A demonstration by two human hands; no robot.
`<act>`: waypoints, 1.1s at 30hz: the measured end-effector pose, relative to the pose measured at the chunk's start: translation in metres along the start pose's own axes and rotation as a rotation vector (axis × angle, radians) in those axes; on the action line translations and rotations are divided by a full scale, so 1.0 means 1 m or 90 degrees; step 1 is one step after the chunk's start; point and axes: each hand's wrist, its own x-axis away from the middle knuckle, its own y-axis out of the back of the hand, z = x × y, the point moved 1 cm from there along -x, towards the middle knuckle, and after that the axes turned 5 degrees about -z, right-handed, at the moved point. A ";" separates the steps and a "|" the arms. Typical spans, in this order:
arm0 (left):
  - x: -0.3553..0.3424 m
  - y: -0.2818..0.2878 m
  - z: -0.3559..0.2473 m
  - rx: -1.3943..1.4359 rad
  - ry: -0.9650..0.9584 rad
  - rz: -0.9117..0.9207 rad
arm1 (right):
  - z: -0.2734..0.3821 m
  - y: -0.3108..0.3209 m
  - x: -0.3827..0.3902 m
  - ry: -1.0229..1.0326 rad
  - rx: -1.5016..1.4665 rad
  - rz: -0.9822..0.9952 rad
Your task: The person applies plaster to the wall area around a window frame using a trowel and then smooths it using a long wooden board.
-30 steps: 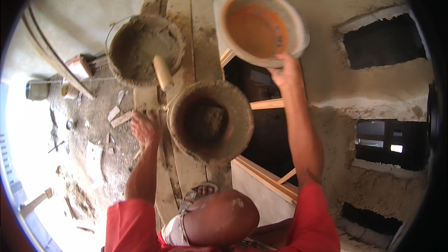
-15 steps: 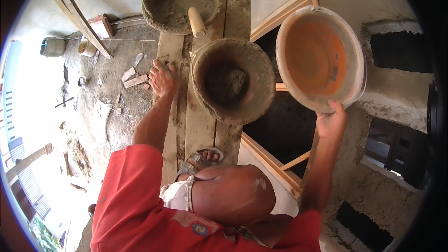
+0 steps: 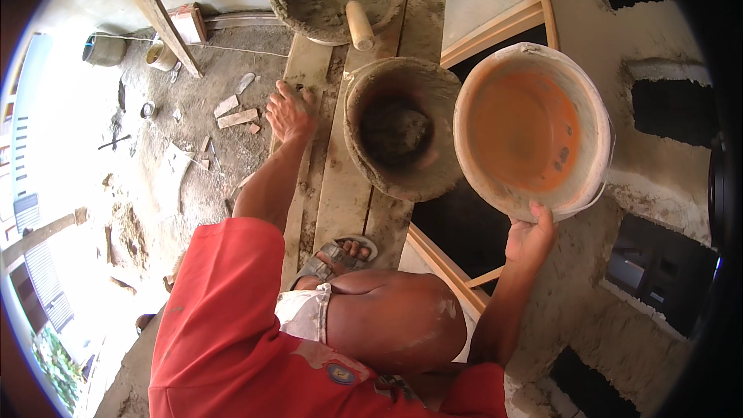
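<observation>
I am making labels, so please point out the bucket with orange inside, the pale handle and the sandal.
Bucket with orange inside (image 3: 591,138), head view: inner wall.
Pale handle (image 3: 359,24), head view: its middle.
Sandal (image 3: 337,254), head view: strap over foot.

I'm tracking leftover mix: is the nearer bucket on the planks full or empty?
Neither: the nearer bucket holds a little. A greyish lump lies low inside, with much of the inner wall showing around it.
</observation>
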 end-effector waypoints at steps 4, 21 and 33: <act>-0.001 0.002 0.001 -0.004 0.002 0.006 | -0.008 0.001 0.002 0.002 0.009 0.030; -0.002 0.006 -0.003 -0.010 0.022 0.034 | -0.010 -0.020 0.019 0.088 0.043 0.085; -0.002 0.011 -0.003 0.003 0.020 0.056 | -0.009 -0.020 0.027 0.110 0.072 0.067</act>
